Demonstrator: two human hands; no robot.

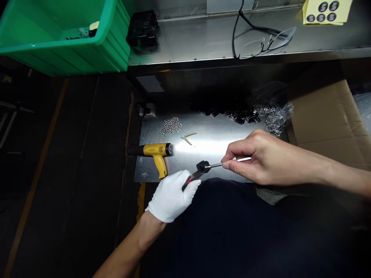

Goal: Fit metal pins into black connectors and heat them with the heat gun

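Observation:
My left hand (171, 196), in a white glove, is wrapped round dark pliers (193, 178) with a bit of red on the handle. At the tip of the pliers sits a small black part (203, 166). My bare right hand (251, 159) pinches a thin metal rod (216, 165), whose left end meets the black part. Just beyond my left hand, a yellow heat gun (158, 151) lies on the metal table (150, 174). Tweezers (189, 138) and a group of small metal pieces (171, 126) lie farther back.
Black parts (242, 115) and bagged metal rings (276, 121) lie at the table's back right. A cardboard box (327, 119) stands at right. Above are a shelf (188, 38) with glasses (266, 48) and a green bin (116, 42).

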